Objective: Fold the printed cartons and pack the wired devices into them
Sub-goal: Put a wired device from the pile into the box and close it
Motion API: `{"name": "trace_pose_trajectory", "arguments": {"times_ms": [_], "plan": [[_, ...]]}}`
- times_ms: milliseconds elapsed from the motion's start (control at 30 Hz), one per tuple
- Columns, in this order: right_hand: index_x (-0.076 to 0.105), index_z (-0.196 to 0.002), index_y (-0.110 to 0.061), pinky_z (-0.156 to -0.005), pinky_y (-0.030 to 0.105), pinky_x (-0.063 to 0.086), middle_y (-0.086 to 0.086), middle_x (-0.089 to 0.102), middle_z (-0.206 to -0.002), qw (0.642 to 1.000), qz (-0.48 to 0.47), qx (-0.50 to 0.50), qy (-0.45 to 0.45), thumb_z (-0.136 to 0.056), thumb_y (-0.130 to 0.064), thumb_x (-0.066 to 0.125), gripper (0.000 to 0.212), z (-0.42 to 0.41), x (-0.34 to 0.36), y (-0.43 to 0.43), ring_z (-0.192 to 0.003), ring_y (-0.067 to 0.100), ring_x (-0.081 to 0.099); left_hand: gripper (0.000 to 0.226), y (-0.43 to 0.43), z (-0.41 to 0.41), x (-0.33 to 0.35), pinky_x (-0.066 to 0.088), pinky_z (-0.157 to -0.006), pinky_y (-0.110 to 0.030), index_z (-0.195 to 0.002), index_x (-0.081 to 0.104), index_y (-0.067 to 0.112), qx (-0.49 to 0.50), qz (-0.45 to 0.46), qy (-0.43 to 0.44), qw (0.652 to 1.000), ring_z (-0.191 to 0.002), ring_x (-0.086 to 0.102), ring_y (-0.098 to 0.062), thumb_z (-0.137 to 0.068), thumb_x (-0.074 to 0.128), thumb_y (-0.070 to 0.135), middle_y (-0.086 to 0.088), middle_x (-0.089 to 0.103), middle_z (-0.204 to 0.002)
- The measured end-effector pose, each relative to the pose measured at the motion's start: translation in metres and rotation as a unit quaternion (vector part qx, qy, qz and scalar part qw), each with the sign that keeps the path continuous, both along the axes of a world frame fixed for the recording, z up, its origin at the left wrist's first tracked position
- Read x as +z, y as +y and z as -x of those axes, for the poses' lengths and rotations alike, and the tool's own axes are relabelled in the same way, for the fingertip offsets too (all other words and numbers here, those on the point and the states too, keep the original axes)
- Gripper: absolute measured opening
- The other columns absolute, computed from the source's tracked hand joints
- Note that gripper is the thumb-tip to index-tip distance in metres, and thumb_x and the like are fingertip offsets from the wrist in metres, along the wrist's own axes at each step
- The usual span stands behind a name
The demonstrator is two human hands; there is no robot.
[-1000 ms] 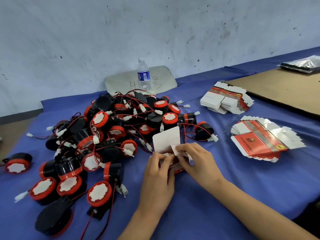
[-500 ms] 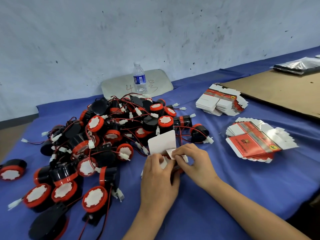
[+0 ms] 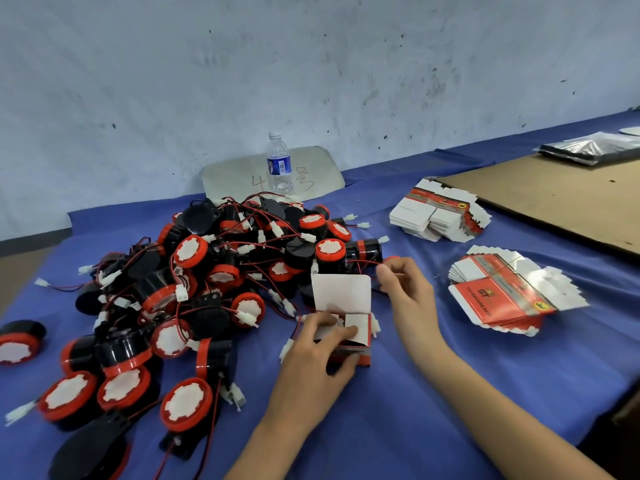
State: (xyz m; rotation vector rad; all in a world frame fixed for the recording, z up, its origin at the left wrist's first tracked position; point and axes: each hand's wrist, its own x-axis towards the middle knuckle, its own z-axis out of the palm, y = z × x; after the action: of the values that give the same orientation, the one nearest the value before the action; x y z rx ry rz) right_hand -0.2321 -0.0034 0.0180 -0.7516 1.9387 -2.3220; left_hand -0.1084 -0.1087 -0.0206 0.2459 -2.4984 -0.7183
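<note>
Carton (image 3: pixel 358 323): red print, white inside, standing half-folded on the surface (image 3: pixel 415 427), lid flap sticking up, left hand (image 3: pixel 311 368) gripping it.
Devices (image 3: pixel 221 271): black drums with red rims, white faces and red-black wires ending in white plugs, lying heaped left of and behind the carton.
Stray device (image 3: pixel 19 342): lying apart, far left.
Flat cartons: near stack (image 3: pixel 498 299) and far stack (image 3: pixel 436 216), lying fanned at right.

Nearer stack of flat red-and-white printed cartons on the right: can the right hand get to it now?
Probably yes. The right hand is just left of the nearer stack of flat red-and-white printed cartons, with only bare blue cloth between them.
</note>
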Motion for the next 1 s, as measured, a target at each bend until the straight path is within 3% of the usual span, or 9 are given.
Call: {"name": "trace_pose_trajectory", "arguments": {"times_ms": [67, 167, 233, 333, 500, 567, 667, 867, 1000], "plan": [[0.067, -0.08, -0.01, -0.078, 0.035, 0.047, 0.005, 0.066, -0.083, 0.991, -0.026, 0.101, -0.085, -0.091, -0.032, 0.06, 0.025, 0.006, 0.013, -0.006, -0.08, 0.019, 0.059, 0.028, 0.0, 0.001, -0.001, 0.041, -0.089, -0.009, -0.114, 0.066, 0.032, -0.007, -0.009, 0.002, 1.0, -0.111, 0.051, 0.001, -0.086, 0.068, 0.036, 0.018, 0.043, -0.129], [0.078, -0.086, -0.018, -0.076, 0.022, 0.05, 0.012, 0.073, -0.09, 0.973, -0.12, 0.189, -0.05, -0.093, -0.04, 0.053, 0.034, 0.007, 0.017, -0.015, -0.081, 0.019, 0.064, 0.024, -0.001, 0.001, -0.004, 0.039, -0.087, -0.004, -0.111, 0.067, 0.031, -0.025, -0.043, 0.023, 0.998, -0.109, 0.052, 0.002, -0.087, 0.07, 0.031, 0.017, 0.045, -0.126], [0.079, -0.089, -0.023, -0.071, 0.014, 0.046, 0.018, 0.071, -0.087, 0.971, -0.157, 0.178, 0.01, -0.096, -0.036, 0.053, 0.03, 0.008, 0.014, -0.017, -0.074, 0.02, 0.06, 0.022, -0.003, 0.002, -0.005, 0.041, -0.09, -0.007, -0.11, 0.067, 0.031, -0.038, -0.057, 0.034, 0.997, -0.112, 0.052, 0.002, -0.088, 0.069, 0.029, 0.017, 0.045, -0.124], [0.077, -0.093, -0.008, -0.066, 0.025, 0.043, 0.007, 0.063, -0.067, 0.962, -0.193, 0.172, 0.091, -0.096, -0.028, 0.056, 0.028, 0.013, 0.009, -0.013, -0.064, 0.009, 0.051, 0.021, -0.004, 0.003, -0.006, 0.04, -0.089, -0.007, -0.109, 0.067, 0.029, -0.04, -0.055, 0.042, 0.997, -0.112, 0.051, 0.002, -0.088, 0.069, 0.027, 0.015, 0.046, -0.124], [0.075, -0.105, -0.021, -0.084, 0.018, 0.051, -0.01, 0.075, -0.098, 0.947, -0.223, 0.145, 0.182, -0.091, -0.015, 0.064, 0.019, 0.003, -0.007, -0.005, -0.092, -0.003, 0.067, 0.015, -0.002, 0.003, -0.004, 0.042, -0.085, -0.009, -0.095, 0.066, 0.02, -0.033, -0.07, 0.076, 0.994, -0.1, 0.055, 0.0, -0.086, 0.071, 0.01, 0.012, 0.05, -0.11], [0.074, -0.108, -0.021, -0.086, 0.017, 0.05, -0.015, 0.072, -0.102, 0.942, -0.231, 0.127, 0.208, -0.09, -0.016, 0.066, 0.02, -0.003, -0.017, -0.003, -0.095, -0.006, 0.065, 0.027, -0.002, 0.002, -0.003, 0.046, -0.079, -0.014, -0.083, 0.055, 0.019, 0.02, -0.125, 0.12, 0.985, -0.089, 0.056, -0.006, -0.079, 0.074, 0.0, 0.007, 0.049, -0.097], [0.072, -0.113, -0.018, -0.107, 0.017, 0.035, -0.016, 0.066, -0.114, 0.913, -0.251, 0.105, 0.303, -0.088, -0.019, 0.068, 0.025, -0.013, -0.034, 0.0, -0.114, -0.003, 0.057, 0.036, -0.005, 0.0, -0.003, 0.049, -0.08, -0.021, -0.085, 0.045, 0.016, 0.082, -0.248, 0.147, 0.954, -0.087, 0.055, -0.015, -0.077, 0.078, 0.005, 0.0, 0.047, -0.09], [0.071, -0.114, -0.016, -0.112, 0.03, 0.033, -0.004, 0.066, -0.121, 0.917, -0.237, 0.093, 0.308, -0.087, -0.018, 0.069, 0.027, -0.017, -0.036, 0.0, -0.118, 0.003, 0.056, 0.028, -0.008, -0.004, -0.002, 0.051, -0.082, -0.023, -0.1, 0.054, 0.017, 0.04, -0.293, 0.114, 0.948, -0.092, 0.061, -0.016, -0.083, 0.07, 0.002, -0.004, 0.061, -0.096], [0.071, -0.114, -0.016, -0.111, 0.035, 0.035, -0.003, 0.066, -0.122, 0.915, -0.236, 0.094, 0.315, -0.088, -0.018, 0.068, 0.027, -0.02, -0.034, 0.001, -0.119, 0.004, 0.055, 0.022, -0.008, -0.004, 0.0, 0.052, -0.088, -0.035, -0.1, 0.059, 0.016, 0.045, -0.293, 0.119, 0.948, -0.094, 0.06, -0.017, -0.089, 0.06, -0.003, -0.004, 0.062, -0.098]]}}
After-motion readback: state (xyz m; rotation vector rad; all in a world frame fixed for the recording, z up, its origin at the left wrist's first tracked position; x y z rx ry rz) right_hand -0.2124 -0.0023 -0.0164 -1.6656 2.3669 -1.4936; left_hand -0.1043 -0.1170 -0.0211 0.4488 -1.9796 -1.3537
